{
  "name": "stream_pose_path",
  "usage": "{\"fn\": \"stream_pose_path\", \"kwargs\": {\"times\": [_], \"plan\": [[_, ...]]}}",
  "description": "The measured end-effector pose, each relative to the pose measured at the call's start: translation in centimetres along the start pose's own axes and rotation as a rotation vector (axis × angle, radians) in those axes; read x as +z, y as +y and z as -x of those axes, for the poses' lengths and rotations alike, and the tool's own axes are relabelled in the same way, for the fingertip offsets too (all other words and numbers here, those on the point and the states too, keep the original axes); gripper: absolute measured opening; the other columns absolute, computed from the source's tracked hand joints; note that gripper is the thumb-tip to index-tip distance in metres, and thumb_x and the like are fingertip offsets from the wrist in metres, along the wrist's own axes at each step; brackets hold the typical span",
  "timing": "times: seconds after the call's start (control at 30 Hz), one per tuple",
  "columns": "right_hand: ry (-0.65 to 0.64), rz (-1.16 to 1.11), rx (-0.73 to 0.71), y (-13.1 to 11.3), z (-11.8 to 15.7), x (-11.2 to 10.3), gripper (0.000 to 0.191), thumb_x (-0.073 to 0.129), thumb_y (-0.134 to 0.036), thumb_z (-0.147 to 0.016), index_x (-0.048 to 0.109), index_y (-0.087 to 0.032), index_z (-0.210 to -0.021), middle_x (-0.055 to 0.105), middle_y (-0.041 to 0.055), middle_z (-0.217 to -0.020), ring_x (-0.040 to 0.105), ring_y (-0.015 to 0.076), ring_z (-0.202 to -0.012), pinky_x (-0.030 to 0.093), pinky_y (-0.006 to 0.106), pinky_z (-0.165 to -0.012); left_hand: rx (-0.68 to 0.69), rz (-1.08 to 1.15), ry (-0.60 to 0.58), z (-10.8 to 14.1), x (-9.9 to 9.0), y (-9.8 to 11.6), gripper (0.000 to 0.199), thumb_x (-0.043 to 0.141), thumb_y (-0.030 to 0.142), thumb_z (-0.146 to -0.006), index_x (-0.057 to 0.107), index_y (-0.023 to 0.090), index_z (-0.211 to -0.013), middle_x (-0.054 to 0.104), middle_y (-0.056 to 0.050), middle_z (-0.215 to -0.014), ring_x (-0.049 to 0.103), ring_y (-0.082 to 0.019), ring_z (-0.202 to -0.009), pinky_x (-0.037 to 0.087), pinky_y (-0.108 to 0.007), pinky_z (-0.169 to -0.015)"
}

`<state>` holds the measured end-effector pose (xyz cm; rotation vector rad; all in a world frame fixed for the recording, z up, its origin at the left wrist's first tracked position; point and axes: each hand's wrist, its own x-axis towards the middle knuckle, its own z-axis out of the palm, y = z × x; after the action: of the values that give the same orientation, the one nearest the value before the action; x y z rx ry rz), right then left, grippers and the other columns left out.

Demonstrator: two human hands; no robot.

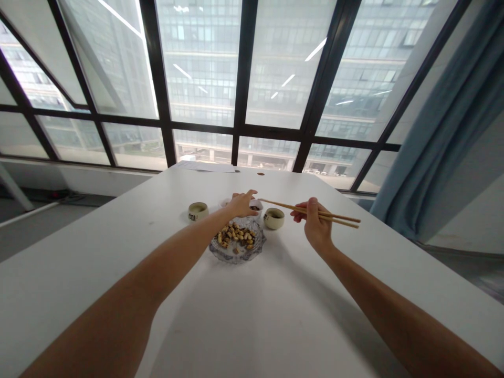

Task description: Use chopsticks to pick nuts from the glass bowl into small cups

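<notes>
My right hand (316, 223) holds a pair of wooden chopsticks (340, 219), their tips pointing left above a small white cup (258, 207). Dark bits lie in that cup. My left hand (243, 203) reaches over the cup's left side, thumb and fingers apart; whether it touches the rim is unclear. Under my left forearm, a clear glass dish (236, 256) holds peanuts (240, 235). A pale green cup (274, 219) stands right of the dish, another with dark characters (197, 211) to the left. Behind my left wrist a further white cup (225, 202) is mostly hidden.
The white table (252, 315) reaches to the windows. Papers (205, 166) and a small brown round object (260, 174) lie near its far edge. A blue curtain (425, 152) hangs at the right.
</notes>
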<state>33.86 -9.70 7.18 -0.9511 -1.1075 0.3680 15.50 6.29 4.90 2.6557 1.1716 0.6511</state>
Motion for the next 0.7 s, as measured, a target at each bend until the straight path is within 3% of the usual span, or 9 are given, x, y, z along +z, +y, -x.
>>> {"fn": "stream_pose_path", "kwargs": {"times": [0.2,0.4,0.53,0.7], "plan": [[-0.312,0.136,0.092,-3.6,1.1,0.2,0.061,0.066,-0.076,-0.072,0.068,-0.018,-0.053,0.058,0.0026,-0.04,0.046,0.011,-0.034,0.033,0.024,-0.036,0.006,-0.012,-0.025,0.5,-1.1,-0.5,0.074,0.071,0.055,-0.076,0.049,0.018,-0.137,0.062,-0.016,-0.137,0.055,-0.034,-0.13,0.03,-0.051,-0.113],[-0.616,0.261,0.017,-4.2,2.5,1.2,0.054,0.063,-0.066,-0.083,0.069,-0.02,-0.056,0.058,0.0009,-0.043,0.05,0.0116,-0.04,0.035,0.022,-0.038,0.04,-0.023,0.184,5.4,-4.5,-4.0,0.044,0.058,0.052,-0.088,0.067,0.021,-0.117,0.066,-0.009,-0.133,0.056,-0.029,-0.129,0.031,-0.048,-0.116],[-0.665,0.294,-0.051,-3.1,2.8,2.1,0.046,0.065,-0.059,-0.085,0.069,-0.022,-0.058,0.064,0.0013,-0.053,0.056,0.0143,-0.049,0.042,0.024,-0.044,-0.057,0.026,0.34,9.7,-5.7,-8.1,0.045,0.054,0.054,-0.088,0.068,0.02,-0.115,0.067,-0.01,-0.13,0.058,-0.028,-0.125,0.037,-0.045,-0.114],[-0.561,0.269,-0.055,-1.1,3.2,2.3,0.043,0.063,-0.059,-0.087,0.071,-0.023,-0.065,0.068,0.0035,-0.061,0.062,0.017,-0.057,0.049,0.028,-0.054,-0.314,0.184,0.409,12.9,-4.4,-10.9,0.059,0.051,0.059,-0.087,0.061,0.017,-0.126,0.064,-0.015,-0.131,0.059,-0.031,-0.122,0.045,-0.045,-0.107]]}}
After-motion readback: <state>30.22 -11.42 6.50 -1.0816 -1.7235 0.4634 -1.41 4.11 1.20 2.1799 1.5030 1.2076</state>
